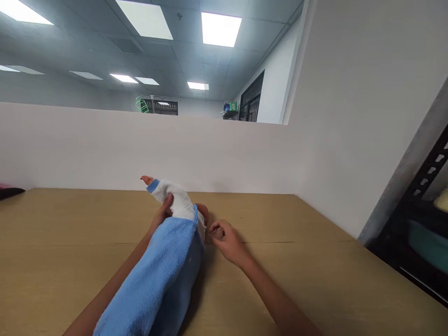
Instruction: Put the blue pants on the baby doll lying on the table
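A doll-like figure in a fleecy garment (164, 261) lies along the table, its blue part stretching toward me and its white part (180, 200) at the far end. A small skin-coloured limb (147, 179) pokes out of a blue-edged white cuff at the far left. Another skin-coloured part (202, 211) shows on the right side. My left hand (165, 208) grips the white cloth from the left, thumb on top; its other fingers are mostly hidden. Close to the garment's right edge, my right hand (226, 240) has its fingers curled together. Whether they pinch anything is unclear.
Under everything is a wooden table (280, 275) with a seam across it. A low white partition (227, 154) rises behind it, and a wall stands to the right. A black rack (402, 247) is at the far right. A dark object (10, 192) lies at the left edge.
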`<state>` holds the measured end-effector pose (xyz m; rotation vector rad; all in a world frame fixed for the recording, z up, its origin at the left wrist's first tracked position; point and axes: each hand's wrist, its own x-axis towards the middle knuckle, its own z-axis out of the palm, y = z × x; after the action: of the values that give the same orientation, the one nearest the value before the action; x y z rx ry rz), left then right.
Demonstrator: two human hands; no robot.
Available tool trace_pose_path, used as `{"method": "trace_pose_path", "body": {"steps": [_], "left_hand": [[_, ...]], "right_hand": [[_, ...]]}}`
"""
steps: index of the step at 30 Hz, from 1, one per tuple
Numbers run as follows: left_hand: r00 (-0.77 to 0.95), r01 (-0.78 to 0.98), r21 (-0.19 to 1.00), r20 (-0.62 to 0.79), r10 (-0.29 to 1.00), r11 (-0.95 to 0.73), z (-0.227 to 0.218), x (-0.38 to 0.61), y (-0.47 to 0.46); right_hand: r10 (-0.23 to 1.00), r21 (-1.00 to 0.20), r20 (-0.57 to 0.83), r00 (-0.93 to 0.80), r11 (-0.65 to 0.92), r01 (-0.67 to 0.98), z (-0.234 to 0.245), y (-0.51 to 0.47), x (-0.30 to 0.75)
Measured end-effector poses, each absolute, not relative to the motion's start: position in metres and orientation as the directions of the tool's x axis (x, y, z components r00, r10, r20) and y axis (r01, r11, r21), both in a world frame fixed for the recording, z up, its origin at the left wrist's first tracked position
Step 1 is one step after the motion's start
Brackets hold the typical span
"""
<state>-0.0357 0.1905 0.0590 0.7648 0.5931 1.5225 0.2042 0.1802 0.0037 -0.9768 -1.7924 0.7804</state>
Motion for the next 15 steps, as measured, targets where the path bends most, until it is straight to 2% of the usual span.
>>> {"method": "trace_pose_path", "body": {"steps": [4,7,11,15], "left_hand": [[-0.096,-0.582,0.786,0.186,0.978,-0.207,0.058,-0.032,0.200],[-0.132,-0.508,0.816,0.240,0.962,-0.274,0.058,-0.020,0.201],[-0.081,-0.349,0.874,0.331,0.940,-0.338,0.063,0.005,0.191],[0.101,-0.182,0.879,0.462,0.881,-0.440,0.071,0.028,0.169]], "right_hand": [[0.943,-0.897,0.323,-0.077,0.331,0.292,0.001,0.195,0.218],[0.971,-0.934,0.237,-0.045,0.240,0.263,0.018,0.191,0.224],[0.980,-0.967,0.120,-0.162,0.152,0.206,0.067,0.165,0.234],[0.940,-0.991,-0.079,-0.332,-0.039,0.128,0.109,0.141,0.248]]}}
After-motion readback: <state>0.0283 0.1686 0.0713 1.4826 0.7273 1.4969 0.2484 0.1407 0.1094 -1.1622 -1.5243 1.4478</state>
